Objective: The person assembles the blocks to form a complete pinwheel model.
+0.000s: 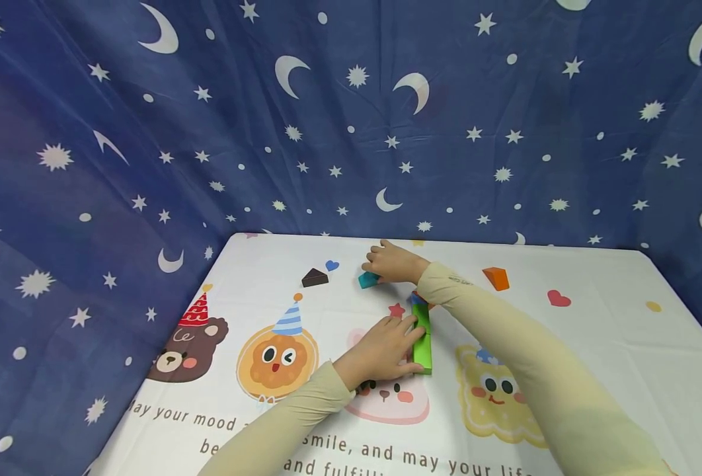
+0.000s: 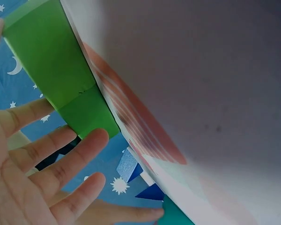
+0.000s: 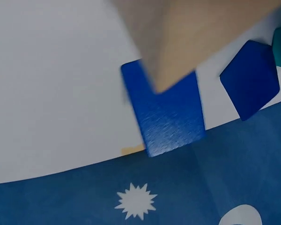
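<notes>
On white cloth, my spread left hand touches green rectangular blocks; my right hand, grip unclear, a teal block.

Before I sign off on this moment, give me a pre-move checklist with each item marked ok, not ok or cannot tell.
1. Left hand touching the green blocks: ok.
2. Green blocks meeting end to end: ok, the seam looks closed.
3. Right hand at the teal block: ok.
4. Firm grip on the teal block: cannot tell, the hand covers part.
5. Orange block and dark wedge apart from both hands: ok.
6. Right wrist view unobstructed: not ok, a blurred shape covers part of a blue block.
</notes>
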The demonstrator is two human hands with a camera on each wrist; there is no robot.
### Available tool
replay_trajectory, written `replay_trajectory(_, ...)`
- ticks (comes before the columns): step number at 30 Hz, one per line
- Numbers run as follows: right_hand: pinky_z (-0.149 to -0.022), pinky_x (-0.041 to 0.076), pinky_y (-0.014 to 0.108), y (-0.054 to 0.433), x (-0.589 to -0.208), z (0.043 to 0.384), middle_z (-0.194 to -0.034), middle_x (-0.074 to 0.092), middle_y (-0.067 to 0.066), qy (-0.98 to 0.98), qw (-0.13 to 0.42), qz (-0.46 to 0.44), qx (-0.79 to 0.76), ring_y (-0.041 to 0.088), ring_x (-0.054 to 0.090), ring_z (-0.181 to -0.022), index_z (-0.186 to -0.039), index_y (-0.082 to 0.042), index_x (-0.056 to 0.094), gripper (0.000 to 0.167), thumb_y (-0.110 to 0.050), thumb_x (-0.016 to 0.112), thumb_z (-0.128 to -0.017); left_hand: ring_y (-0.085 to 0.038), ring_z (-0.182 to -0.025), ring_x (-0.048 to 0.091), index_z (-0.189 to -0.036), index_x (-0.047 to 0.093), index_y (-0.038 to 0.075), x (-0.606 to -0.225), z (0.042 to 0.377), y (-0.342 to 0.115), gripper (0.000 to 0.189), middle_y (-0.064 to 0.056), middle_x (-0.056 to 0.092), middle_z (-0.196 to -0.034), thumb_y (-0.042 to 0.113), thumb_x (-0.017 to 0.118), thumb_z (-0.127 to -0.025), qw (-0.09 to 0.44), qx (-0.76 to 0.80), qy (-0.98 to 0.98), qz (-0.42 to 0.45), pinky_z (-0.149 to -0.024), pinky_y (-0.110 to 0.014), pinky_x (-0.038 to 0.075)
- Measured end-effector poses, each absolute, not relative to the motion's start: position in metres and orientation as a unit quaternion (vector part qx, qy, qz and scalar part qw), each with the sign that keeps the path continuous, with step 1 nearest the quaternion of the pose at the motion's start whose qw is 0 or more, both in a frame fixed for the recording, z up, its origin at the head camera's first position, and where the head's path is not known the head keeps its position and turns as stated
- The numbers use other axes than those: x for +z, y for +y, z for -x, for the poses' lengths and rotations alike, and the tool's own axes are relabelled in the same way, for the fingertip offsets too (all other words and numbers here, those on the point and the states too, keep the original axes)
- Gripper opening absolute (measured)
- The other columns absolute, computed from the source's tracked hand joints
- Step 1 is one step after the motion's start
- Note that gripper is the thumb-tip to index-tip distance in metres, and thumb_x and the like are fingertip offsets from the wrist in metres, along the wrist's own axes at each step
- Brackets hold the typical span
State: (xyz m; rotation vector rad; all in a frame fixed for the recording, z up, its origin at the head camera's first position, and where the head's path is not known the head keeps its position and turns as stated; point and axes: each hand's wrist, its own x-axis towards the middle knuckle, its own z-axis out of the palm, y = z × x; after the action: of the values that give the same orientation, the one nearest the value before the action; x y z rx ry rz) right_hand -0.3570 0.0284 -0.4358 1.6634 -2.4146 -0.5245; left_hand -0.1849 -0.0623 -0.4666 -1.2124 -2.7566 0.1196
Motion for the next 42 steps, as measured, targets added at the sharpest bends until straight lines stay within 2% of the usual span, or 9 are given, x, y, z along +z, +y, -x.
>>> replay_trajectory(9,-0.097,0.046,0.047,0.042,-0.431,0.349,-0.107,0.067,0.005,-0.792,0.088,-0.572,-0.195,0.024,0.06,-0.104,-0.112,-0.016,0.062,0.044,-0.03,0.079,-0.073,-0.016,-0.108,0.053,-0.133,0.045,0.017,-0.467,0.185,-0.063,0.066,-0.003,0.047,-0.13,0.065,0.046,-0.087,0.065,0.041,-0.915,0.397,-0.101,-0.032,0.041)
replay_trajectory(16,-0.095,0.047,0.043,0.056,-0.426,0.342,-0.097,0.067,0.001,-0.773,0.112,-0.589,-0.206,0.02,0.06,-0.097,-0.101,-0.02,0.068,0.029,-0.027,0.078,-0.075,-0.017,-0.114,0.053,-0.134,0.043,0.018,-0.467,0.184,-0.063,0.066,-0.004,0.046,-0.135,0.064,0.046,-0.087,0.05,0.034,-0.918,0.391,-0.104,-0.034,0.04)
replay_trajectory(22,-0.095,0.047,0.044,0.064,-0.428,0.341,-0.1,0.066,0.004,-0.783,0.11,-0.581,-0.193,0.022,0.06,-0.098,-0.106,-0.018,0.064,0.036,-0.03,0.078,-0.075,-0.017,-0.114,0.053,-0.135,0.043,0.017,-0.466,0.184,-0.063,0.067,-0.004,0.046,-0.135,0.064,0.046,-0.087,0.048,0.035,-0.919,0.39,-0.104,-0.033,0.04)
replay_trajectory(28,-0.091,0.048,0.041,0.068,-0.432,0.342,-0.099,0.066,0.003,-0.789,0.098,-0.575,-0.19,0.02,0.058,-0.094,-0.102,-0.019,0.07,0.021,-0.017,0.073,-0.081,-0.017,-0.115,0.053,-0.136,0.043,0.017,-0.466,0.183,-0.062,0.067,-0.004,0.046,-0.136,0.064,0.046,-0.088,0.048,0.034,-0.918,0.392,-0.103,-0.034,0.041)
replay_trajectory(35,-0.089,0.049,0.042,0.077,-0.43,0.344,-0.097,0.066,0.004,-0.806,0.093,-0.554,-0.186,0.021,0.057,-0.091,-0.096,-0.02,0.073,0.021,-0.02,0.078,-0.076,-0.017,-0.114,0.054,-0.136,0.044,0.017,-0.465,0.183,-0.061,0.067,-0.005,0.046,-0.135,0.064,0.045,-0.088,0.05,0.036,-0.917,0.394,-0.103,-0.033,0.041)
replay_trajectory(42,-0.093,0.049,0.046,0.093,-0.43,0.349,-0.1,0.065,0.006,-0.814,0.099,-0.541,-0.184,0.022,0.058,-0.095,-0.095,-0.019,0.075,0.023,-0.019,0.079,-0.073,-0.017,-0.114,0.054,-0.137,0.043,0.017,-0.466,0.184,-0.063,0.067,-0.005,0.046,-0.137,0.064,0.044,-0.088,0.047,0.038,-0.918,0.392,-0.104,-0.034,0.041)
